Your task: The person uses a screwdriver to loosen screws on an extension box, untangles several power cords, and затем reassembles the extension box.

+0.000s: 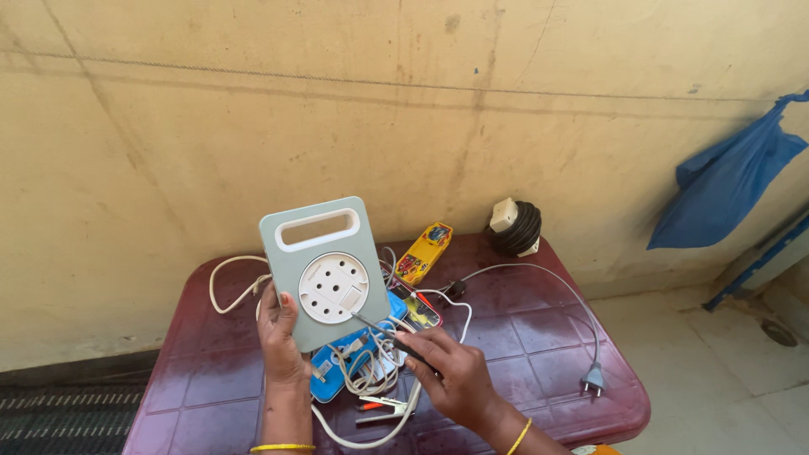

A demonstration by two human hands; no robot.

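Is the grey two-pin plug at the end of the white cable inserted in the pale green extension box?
No, the grey two-pin plug lies loose on the dark red plastic table, apart from the pale green extension box.

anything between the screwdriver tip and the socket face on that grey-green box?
Nothing visible. The left hand holds the extension box upright by its lower left edge, face open to the camera. The right hand holds the screwdriver, its tip already at the lower right rim of the round socket plate. Loose white cables lie below, clear.
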